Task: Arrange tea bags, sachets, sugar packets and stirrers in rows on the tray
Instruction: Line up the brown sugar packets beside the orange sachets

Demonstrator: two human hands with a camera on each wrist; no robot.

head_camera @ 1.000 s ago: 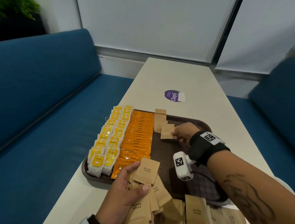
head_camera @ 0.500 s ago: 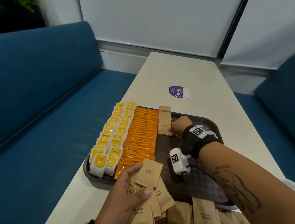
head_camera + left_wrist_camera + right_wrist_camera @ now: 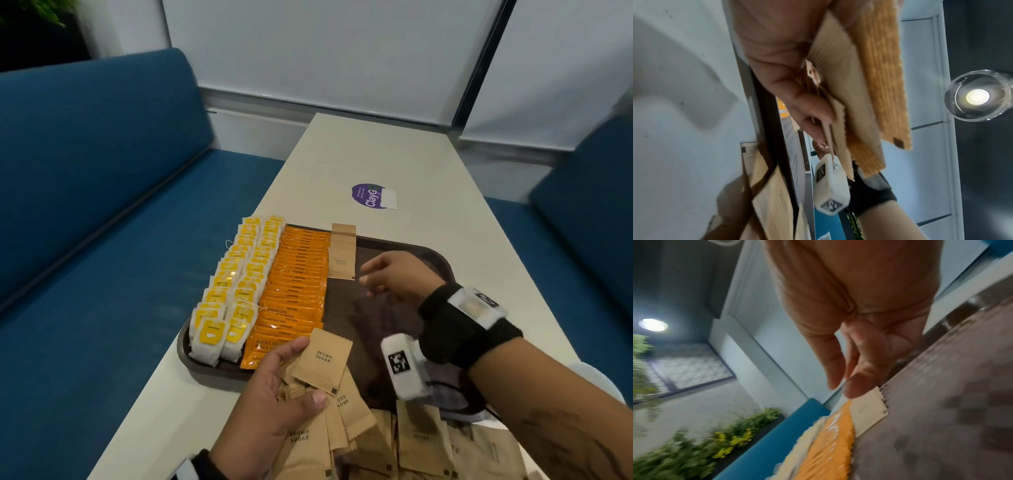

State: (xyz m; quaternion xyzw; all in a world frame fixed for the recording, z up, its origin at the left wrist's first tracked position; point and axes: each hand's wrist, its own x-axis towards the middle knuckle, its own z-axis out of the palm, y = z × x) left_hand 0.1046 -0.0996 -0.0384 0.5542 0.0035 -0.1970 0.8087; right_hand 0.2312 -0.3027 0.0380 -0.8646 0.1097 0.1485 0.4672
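Left hand (image 3: pixel 274 404) grips a fan of brown sugar packets (image 3: pixel 323 363), thumb on top, fingers curled under; top packet reads BROWN SUGAR. Left wrist view shows the same bunch (image 3: pixel 859 97) pinched edge-on between thumb and fingers (image 3: pixel 812 113). The hand sits at the near edge of the tray (image 3: pixel 442 260), over its near-left corner.

Right hand (image 3: pixel 394 277) hovers over the tray's far half, holding nothing, fingers loosely extended and spread toward the short packet row (image 3: pixel 342 253). Right wrist view: fingertips (image 3: pixel 857 386) just above the near end of that row (image 3: pixel 869 412); can't tell if they touch it. Black wrist strap (image 3: pixel 459 325) with a white tagged camera block (image 3: pixel 402 365) under the wrist.

Tray layout, left to right:
- 2 rows of tea bags (image 3: pixel 236 284), yellow tags, overlapping, running near to far
- 1 row of orange coffee sachets (image 3: pixel 294 291), overlapping, touching the tea bags
- 1 short row of brown packets at the far end, just beside the sachets, far tip over the tray rim
- right part of the tray is bare brown surface

Loose packet pile (image 3: pixel 421 442) lies at the tray's near edge, below both forearms.

Tray sits on a cream table (image 3: pixel 376 154). Purple sticker (image 3: pixel 371 196) on the table beyond the tray. Blue benches (image 3: pixel 102 205) on both sides.
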